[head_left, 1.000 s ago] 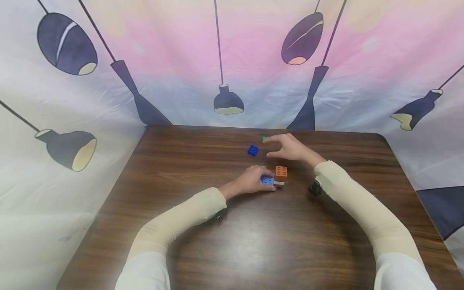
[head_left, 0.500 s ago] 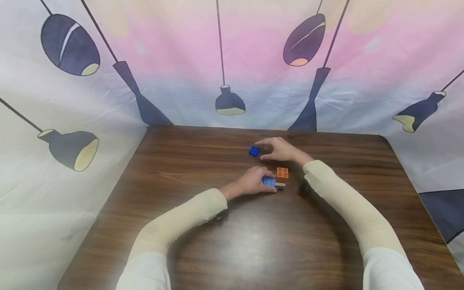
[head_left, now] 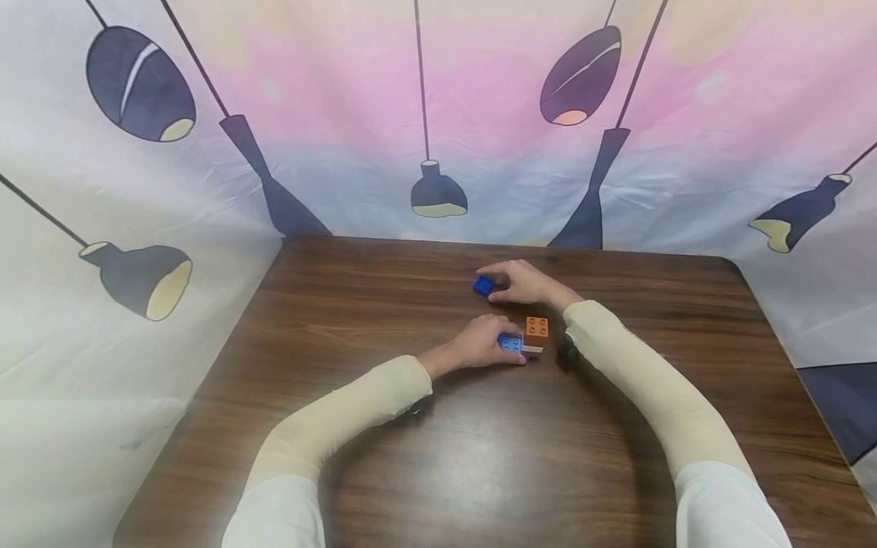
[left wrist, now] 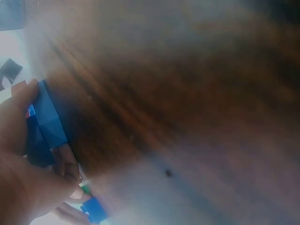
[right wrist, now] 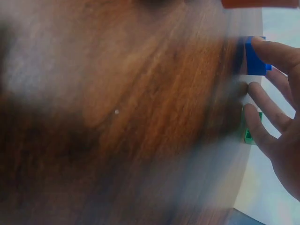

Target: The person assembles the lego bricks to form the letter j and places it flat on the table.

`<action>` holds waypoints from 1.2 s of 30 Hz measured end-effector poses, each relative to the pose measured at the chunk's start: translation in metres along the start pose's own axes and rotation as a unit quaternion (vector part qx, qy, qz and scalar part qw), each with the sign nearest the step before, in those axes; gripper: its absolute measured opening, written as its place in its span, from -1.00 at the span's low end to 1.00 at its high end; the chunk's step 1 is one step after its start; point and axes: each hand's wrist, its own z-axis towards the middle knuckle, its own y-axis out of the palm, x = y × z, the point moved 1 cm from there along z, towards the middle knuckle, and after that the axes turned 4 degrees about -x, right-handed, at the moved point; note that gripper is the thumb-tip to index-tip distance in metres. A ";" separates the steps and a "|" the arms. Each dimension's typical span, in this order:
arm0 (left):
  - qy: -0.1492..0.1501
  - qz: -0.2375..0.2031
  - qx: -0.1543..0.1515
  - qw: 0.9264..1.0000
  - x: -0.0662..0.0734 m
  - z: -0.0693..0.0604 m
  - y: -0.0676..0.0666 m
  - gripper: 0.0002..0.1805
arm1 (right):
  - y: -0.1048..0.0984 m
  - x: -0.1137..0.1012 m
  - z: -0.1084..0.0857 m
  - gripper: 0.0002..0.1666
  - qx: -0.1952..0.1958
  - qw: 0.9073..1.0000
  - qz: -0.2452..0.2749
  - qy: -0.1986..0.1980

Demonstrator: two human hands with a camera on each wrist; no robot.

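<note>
In the head view my left hand (head_left: 479,341) grips a light blue brick (head_left: 511,343) between thumb and fingers. Against its right side sits an orange brick (head_left: 537,327) with a thin white piece (head_left: 531,349) and something dark below; how they join is partly hidden. Two blue faces of the held blocks (left wrist: 50,112) show in the left wrist view. Farther back, my right hand (head_left: 524,281) has thumb and index finger around a dark blue brick (head_left: 483,285) on the table. The thumb overlaps that dark blue brick (right wrist: 255,56) in the right wrist view.
A green brick (right wrist: 249,133) lies beyond the right hand's fingers, hidden from the head view. The wood-grain table (head_left: 425,472) ends at a fabric backdrop (head_left: 342,152) printed with lamps. An orange edge (right wrist: 260,3) tops the right wrist view.
My right hand has moved left, from near the green brick to the dark blue brick, and closed around it. The left hand stays nearly in place, holding its blocks.
</note>
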 end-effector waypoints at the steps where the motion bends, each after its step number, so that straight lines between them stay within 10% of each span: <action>1: -0.001 0.000 -0.001 1.000 0.000 0.000 0.000 -0.45 | 0.000 0.000 0.000 -0.32 0.000 1.000 0.000 0.000; 36: 0.009 0.002 0.004 1.000 0.002 -0.001 -0.001 -0.48 | -0.020 -0.022 -0.032 -0.53 0.111 0.994 -0.005 0.018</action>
